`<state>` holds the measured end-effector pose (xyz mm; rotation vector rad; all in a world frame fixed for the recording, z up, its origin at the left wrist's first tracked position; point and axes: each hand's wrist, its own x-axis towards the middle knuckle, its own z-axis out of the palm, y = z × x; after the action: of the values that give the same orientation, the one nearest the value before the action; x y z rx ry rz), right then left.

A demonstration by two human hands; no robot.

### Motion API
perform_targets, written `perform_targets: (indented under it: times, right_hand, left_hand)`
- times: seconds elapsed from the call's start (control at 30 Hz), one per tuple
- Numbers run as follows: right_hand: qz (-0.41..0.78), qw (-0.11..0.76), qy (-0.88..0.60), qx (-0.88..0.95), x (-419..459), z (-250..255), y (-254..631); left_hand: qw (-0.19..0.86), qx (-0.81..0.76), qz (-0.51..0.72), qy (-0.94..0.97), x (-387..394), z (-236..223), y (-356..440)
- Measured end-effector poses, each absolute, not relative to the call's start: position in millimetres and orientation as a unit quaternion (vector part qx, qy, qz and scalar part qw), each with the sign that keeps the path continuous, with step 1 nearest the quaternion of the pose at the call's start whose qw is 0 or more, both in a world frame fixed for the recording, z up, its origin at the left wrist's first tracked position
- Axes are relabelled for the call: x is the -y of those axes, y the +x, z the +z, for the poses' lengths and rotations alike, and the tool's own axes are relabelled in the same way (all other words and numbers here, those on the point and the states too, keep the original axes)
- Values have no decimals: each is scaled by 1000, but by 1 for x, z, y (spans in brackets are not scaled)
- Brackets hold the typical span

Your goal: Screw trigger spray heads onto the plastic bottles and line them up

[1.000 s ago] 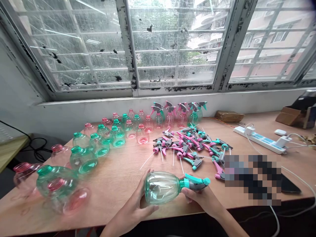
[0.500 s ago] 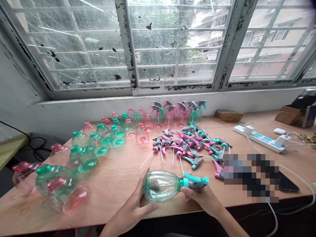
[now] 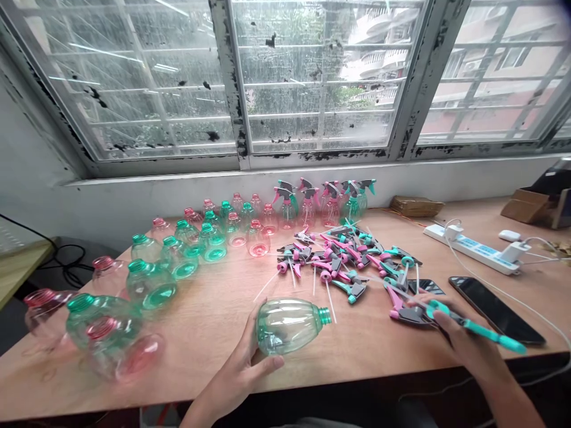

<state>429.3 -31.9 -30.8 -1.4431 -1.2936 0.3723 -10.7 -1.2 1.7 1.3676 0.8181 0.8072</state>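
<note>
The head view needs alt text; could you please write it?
A person's left hand holds an open green bottle sideways, the right hand a teal spray head; on the table are pink and green bottles and loose spray heads.

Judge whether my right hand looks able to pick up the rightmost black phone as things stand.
Probably not, though reach looks easy: the phone lies right beside the right hand, its screen mostly uncovered. But that hand holds a teal spray head, which would likely have to go down first.
</note>
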Motion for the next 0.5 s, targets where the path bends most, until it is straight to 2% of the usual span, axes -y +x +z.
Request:
perform_targets:
  times: [0.17,0.33,0.43,0.5]
  right_hand:
    - [146,469,-669,558,27,-27,466]
    - [155,441,-680,565,36,-29,483]
    - [141,451,-684,556,47,-23,495]
    - [109,499,-663,547,52,-17,493]
  left_hand:
    - [632,-358,347,593,2,3,-10]
    - [625,-365,347,597,3,5,-10]
    - [627,-358,345,600,3,5,-10]
    - [625,-357,344,603,2,4,-10]
